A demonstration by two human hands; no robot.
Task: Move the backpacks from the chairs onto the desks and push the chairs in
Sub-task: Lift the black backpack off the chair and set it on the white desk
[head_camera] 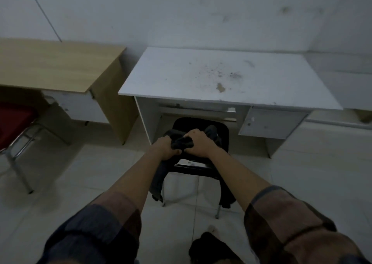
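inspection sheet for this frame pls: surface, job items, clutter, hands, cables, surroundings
Surface: white desk top bare but stained with dark specks; wooden desk to its left.
Job's things: dark backpack on the black chair, straps hanging off the back; chair not pushed in.
Clutter: nothing seen on the desks.
Grippers: left hand and right hand both grip the backpack's top.
Cables: nothing seen.
Surroundings: red chair at far left, pale tiled floor, white wall.
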